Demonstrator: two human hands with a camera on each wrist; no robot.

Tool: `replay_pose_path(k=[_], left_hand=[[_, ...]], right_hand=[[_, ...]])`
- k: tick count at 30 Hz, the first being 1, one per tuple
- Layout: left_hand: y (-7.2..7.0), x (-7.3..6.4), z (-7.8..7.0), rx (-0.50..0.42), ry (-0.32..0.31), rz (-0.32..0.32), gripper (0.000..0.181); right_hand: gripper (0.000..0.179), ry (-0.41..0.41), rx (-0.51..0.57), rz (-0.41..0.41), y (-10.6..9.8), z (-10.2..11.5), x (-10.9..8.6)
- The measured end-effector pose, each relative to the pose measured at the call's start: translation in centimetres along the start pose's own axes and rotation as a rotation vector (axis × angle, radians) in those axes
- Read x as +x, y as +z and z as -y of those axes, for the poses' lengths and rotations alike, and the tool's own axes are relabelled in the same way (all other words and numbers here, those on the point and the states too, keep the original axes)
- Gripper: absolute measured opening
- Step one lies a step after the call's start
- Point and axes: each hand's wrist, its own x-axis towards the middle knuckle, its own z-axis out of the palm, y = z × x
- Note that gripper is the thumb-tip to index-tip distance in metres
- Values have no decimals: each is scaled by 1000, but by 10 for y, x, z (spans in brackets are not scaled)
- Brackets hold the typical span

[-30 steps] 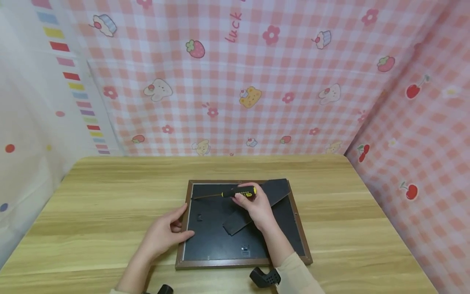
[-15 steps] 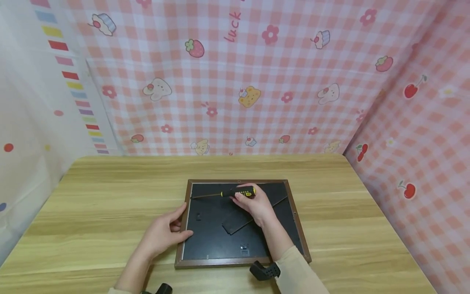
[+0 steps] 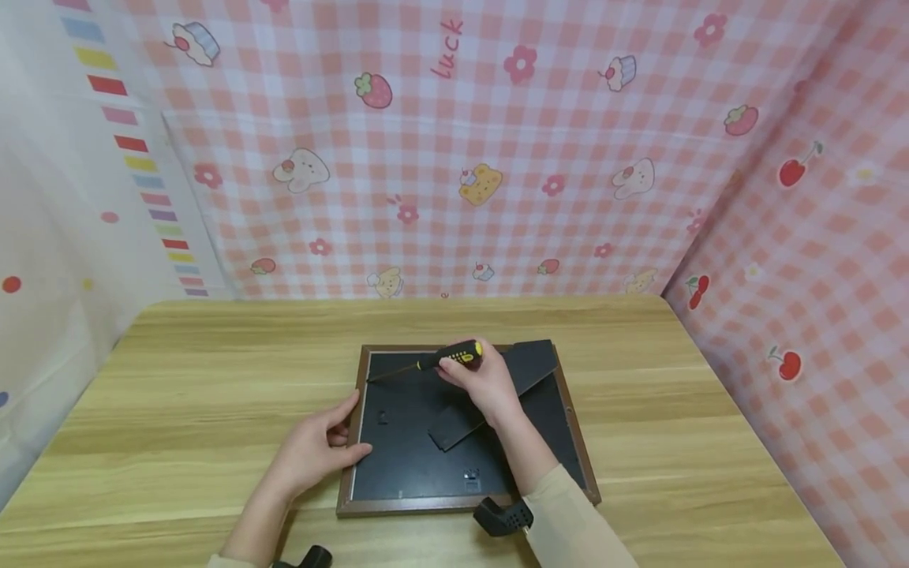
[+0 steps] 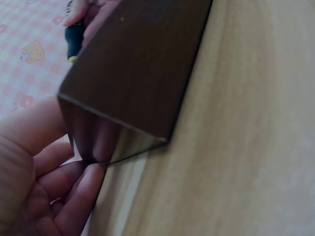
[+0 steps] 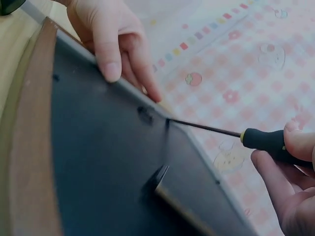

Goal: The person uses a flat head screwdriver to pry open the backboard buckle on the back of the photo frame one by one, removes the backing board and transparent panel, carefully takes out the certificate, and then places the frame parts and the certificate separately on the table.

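A picture frame with a brown rim lies face down, its black backing board and slanting stand uppermost. My left hand holds the frame's left edge, thumb over the rim and the other fingers along the side. In my right hand is a black and yellow screwdriver, gripped by its handle. The screwdriver's shaft slopes down to the left, and its tip touches the edge of the backing near the upper left corner. The right wrist view shows the shaft meeting that edge.
The wooden table extends around the frame on all sides. Behind it hangs a pink checked cloth, with another cloth along the right. Black wrist devices sit close to the frame's front edge.
The screwdriver's handle has risen and shifted slightly left with my right hand, so its shaft is steeper. The tip stays at the same edge. My left hand keeps its hold.
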Motion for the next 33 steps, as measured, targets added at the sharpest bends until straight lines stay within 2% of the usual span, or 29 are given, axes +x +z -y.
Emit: replay_pose_path(k=[5,12,15,23,33], left_hand=[[-1,0,-2,6,1,1,82],[-1,1,-5,10,-4,0,81],[-2,1,-5,13,-5,2,81],[-1,2,-3,7,4,1,81],[-1,1,-3,17,4,10,81]], right_hand=[[37,-65,-162,13,14,19,6],[36,-202,-547,38,36,45,13],[39,-244,-666,49,45,53,16],[39,-320,-782,69,62,64,24],[35,-349,-930,141,79,78,32]])
